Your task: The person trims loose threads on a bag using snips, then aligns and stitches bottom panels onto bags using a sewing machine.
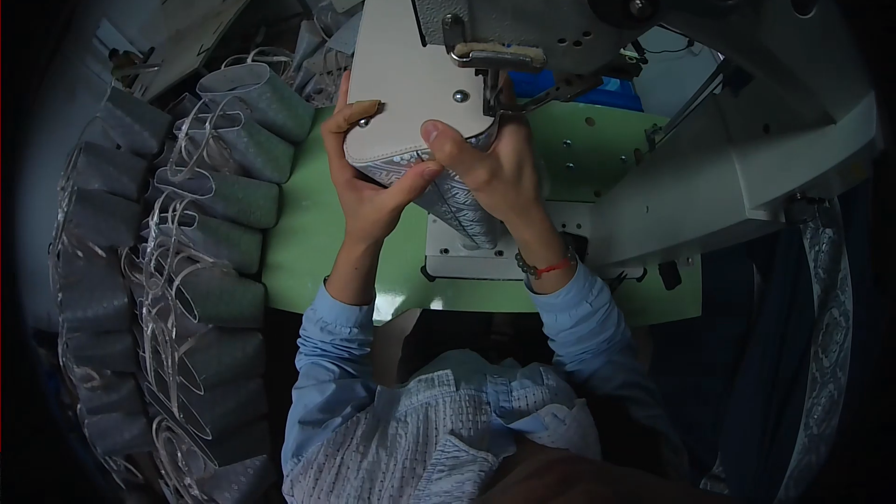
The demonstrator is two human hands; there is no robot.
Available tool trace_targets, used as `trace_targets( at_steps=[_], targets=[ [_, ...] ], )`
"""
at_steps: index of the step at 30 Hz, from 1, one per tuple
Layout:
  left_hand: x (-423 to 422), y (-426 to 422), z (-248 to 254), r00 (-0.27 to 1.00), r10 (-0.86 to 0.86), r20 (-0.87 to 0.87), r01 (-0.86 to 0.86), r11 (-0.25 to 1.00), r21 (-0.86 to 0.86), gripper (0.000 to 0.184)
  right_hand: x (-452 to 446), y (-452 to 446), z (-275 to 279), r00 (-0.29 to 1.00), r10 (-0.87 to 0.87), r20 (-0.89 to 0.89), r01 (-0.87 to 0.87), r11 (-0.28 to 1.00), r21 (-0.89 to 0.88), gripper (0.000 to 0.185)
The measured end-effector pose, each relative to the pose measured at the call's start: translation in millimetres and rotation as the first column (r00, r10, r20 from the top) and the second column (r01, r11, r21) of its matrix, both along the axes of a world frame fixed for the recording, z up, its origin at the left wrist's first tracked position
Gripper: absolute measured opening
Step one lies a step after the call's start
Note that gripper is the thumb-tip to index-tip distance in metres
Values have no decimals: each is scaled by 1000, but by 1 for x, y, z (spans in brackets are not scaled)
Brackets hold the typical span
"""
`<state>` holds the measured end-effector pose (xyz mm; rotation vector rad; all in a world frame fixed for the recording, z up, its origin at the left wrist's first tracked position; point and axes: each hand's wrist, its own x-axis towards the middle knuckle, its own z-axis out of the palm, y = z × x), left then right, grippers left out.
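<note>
trouble, if it comes, looks likeliest at the right edge: the boxy bag (415, 51) is up beneath the sewing machine's head (523, 5), pale panel facing up, and the presser foot (493, 84) is right beside its rim. both hands are on it, left hand (366, 201) grasping the near left corner, right hand (499, 163) wrapped round the near right one, fingers (345, 121) closed on panel and wall alike. an uneven squeeze could buckle the side or skew that edge, and right-hand fingers so near the foot could get nipped; whether the needle touches the bag i can't tell, it's too dark there. now the materials: smooth, stiff-looking panel, rounded corners, a stitched border, domed metal stud (461, 96) shining; below, silvery patterned walls, crisp zigzags. over on the left, dull grey pouches (233, 135) stand in rows, soft oval mouths, loopy pale straps, beside a glossy green tabletop (313, 257) and a flat metal plate (467, 266).
</note>
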<state>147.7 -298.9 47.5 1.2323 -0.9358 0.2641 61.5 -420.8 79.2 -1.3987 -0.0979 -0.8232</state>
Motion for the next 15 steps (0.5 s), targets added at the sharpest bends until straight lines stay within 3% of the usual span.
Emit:
trace_targets(
  at_steps=[3, 6, 9, 10, 11, 12, 15],
  targets=[
    [0, 1, -2, 1000, -12, -15, 12, 1000, -8, 81, 3, -4, -2, 1000, 11, -16, -11, 999, -30, 43],
    [-7, 1, -2, 1000, -2, -21, 1, 1000, -17, 82, 6, -7, -5, 999, -38, 34, 43, 988, -149, 58],
    [-15, 3, -4, 998, 59, -13, -59, 998, 7, 82, 6, -17, -11, 998, 34, -48, -38, 995, -90, 49],
    [-17, 4, -5, 994, 105, 9, -106, 994, 41, 82, 12, -24, -18, 972, -124, 201, 206, 863, -461, 42],
    [-22, 4, -6, 994, 107, 6, -107, 993, 42, 82, 15, -27, -25, 932, -152, 330, 331, 726, -603, 39],
    [-29, 3, -5, 992, 126, -17, -126, 991, 34, 82, 16, -28, -26, 865, -161, 475, 476, 562, -677, 36],
    [-41, 6, -5, 984, 180, 1, -180, 982, 52, 84, 11, -28, -21, 839, -195, 508, 517, 577, -632, 24]
  ],
)
